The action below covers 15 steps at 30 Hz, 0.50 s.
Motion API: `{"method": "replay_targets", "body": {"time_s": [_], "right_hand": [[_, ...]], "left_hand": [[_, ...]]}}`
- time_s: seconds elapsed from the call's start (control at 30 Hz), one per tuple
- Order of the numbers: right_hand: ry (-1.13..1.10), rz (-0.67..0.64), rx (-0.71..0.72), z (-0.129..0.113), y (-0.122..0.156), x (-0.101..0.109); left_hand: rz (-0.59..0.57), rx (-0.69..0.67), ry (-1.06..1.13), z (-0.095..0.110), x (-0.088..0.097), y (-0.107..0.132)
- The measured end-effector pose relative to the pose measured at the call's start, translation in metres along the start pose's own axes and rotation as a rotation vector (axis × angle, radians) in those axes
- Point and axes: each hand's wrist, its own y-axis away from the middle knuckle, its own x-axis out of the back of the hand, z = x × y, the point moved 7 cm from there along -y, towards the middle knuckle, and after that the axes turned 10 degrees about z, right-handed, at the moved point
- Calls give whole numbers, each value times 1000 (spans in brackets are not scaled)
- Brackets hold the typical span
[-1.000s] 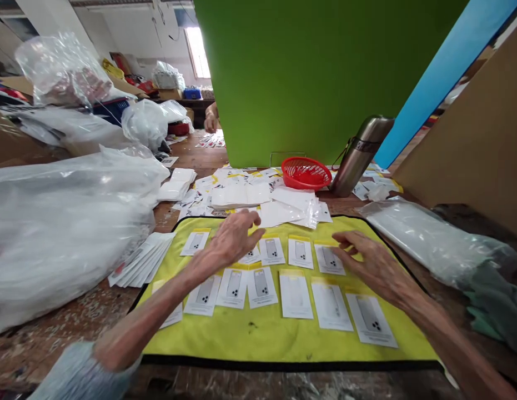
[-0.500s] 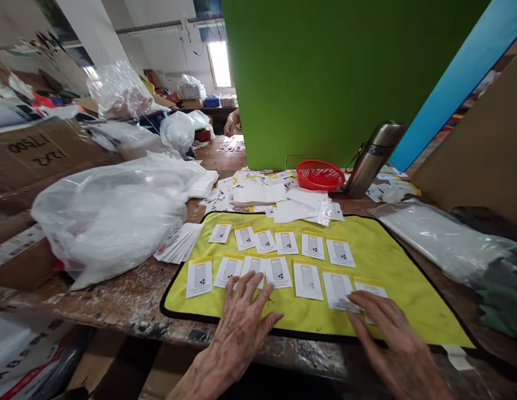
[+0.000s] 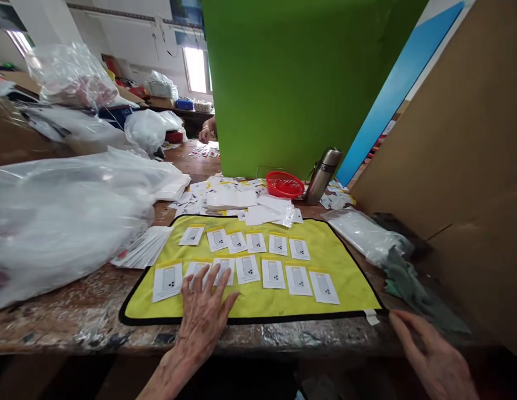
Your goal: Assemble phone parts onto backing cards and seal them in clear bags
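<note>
My left hand lies with spread fingers over the cards in the front row, at the left of a yellow cloth mat with black edging. Its fingertips touch or hover over two printed cards; I cannot tell which. My right hand is at the mat's front right corner, thumb and finger pinched together at the black edge. The small white cards, each with a phone picture and a yellow top strip, lie in two rows, such as a front-row card and a back-row card.
White paper sleeves lie fanned left of the mat beside a large plastic bag. Behind are loose cards, a red basket and a steel flask. A green panel stands at the back; another person's hand shows beyond.
My right hand has left the front-row cards and gone right to the mat's corner. The left hand stays over the cards. The view has turned to the right.
</note>
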Motion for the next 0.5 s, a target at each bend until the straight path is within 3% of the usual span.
{"method": "replay_targets", "body": {"time_s": [0.13,0.27,0.5], "right_hand": [[65,49,113,-1,33,-19],[114,71,207,-3,39,-27],[178,125,304,-15,38,-22]], "left_hand": [[-60,-58,69,20,0,-3],[-186,-113,162,37,-9,0],[-120,-90,188,29,-2,1]]}}
